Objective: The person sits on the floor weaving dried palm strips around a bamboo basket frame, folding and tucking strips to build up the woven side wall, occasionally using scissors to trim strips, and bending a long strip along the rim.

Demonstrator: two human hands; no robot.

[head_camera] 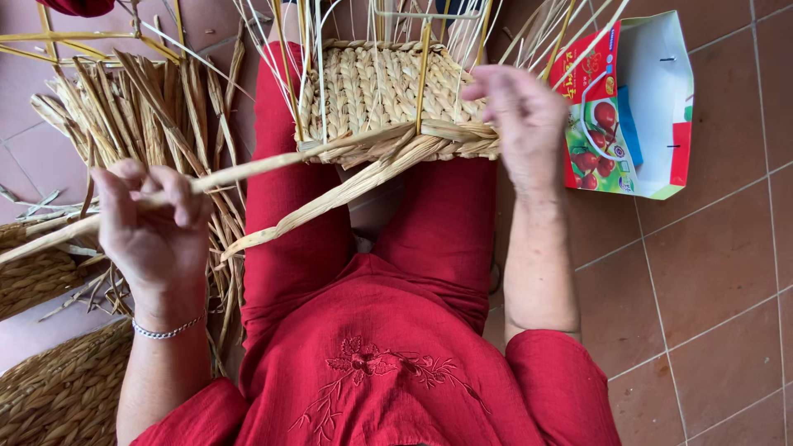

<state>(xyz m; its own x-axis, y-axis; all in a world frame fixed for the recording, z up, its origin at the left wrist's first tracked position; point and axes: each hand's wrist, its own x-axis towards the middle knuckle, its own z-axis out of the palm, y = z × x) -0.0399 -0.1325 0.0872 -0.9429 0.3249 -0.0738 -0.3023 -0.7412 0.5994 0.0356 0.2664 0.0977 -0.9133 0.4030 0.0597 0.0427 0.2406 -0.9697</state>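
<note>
A half-woven straw basket (pixel 380 91) on a thin wire frame rests on my knees, over red trousers. My left hand (pixel 153 223) is shut on a long dried straw strand (pixel 248 171) and holds it stretched out to the left, away from the basket's near edge. A second, flatter strand (pixel 330 198) hangs loose from the same edge toward my lap. My right hand (pixel 520 120) lies against the basket's right corner, fingers curled on the woven rim.
A pile of dried straw (pixel 140 107) lies on the tiled floor at the left. Two finished woven pieces (pixel 49 388) sit at lower left. A colourful paper bag (pixel 636 107) lies on the tiles at upper right.
</note>
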